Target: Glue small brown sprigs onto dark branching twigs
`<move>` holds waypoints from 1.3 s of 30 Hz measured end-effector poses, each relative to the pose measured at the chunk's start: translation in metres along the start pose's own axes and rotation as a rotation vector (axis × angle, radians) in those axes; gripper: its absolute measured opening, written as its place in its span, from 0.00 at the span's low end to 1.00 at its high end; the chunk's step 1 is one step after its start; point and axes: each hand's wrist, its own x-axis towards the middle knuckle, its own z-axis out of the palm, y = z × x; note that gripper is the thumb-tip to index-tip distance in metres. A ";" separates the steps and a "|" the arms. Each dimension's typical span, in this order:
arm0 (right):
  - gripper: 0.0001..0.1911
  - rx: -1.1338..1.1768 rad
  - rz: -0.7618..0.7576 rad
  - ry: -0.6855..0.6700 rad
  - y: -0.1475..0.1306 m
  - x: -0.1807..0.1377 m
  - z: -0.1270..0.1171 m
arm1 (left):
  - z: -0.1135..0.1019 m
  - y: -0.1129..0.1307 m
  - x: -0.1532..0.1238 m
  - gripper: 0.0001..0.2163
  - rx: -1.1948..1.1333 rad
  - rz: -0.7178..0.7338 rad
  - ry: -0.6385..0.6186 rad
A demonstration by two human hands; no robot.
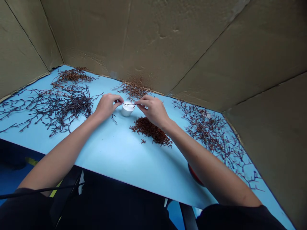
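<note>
A thin dark twig [129, 104] stretches between my two hands, level above a small white cup [127, 111]. My left hand [107, 104] pinches its left end between thumb and fingertips. The other end sits in the pinch of my right hand [153, 108]. What lies inside the cup cannot be made out. A heap of short reddish-brown twig pieces [152, 130] lies just below my right hand, partly hidden by the wrist. One small loose twig [114, 119] rests on the table between my left hand and the cup.
Dark branching twigs [72, 105] cover the table's left side, with a brown pile [74, 76] behind them. Another brown pile [134, 88] lies at the back. More twigs [211, 131] spread along the right. Cardboard walls [148, 41] enclose the blue table [115, 153]. A red round object [194, 175] is half hidden under my right forearm.
</note>
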 end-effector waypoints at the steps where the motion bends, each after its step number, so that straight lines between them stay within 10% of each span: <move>1: 0.12 -0.009 0.000 -0.007 -0.001 0.001 0.000 | -0.001 0.000 0.000 0.06 0.024 0.005 -0.001; 31: 0.11 0.364 0.187 0.017 -0.004 0.007 -0.007 | -0.016 0.010 0.001 0.05 -0.030 -0.039 0.112; 39: 0.11 0.182 0.037 -0.046 -0.015 0.019 0.010 | -0.022 -0.004 0.004 0.06 0.034 -0.051 0.162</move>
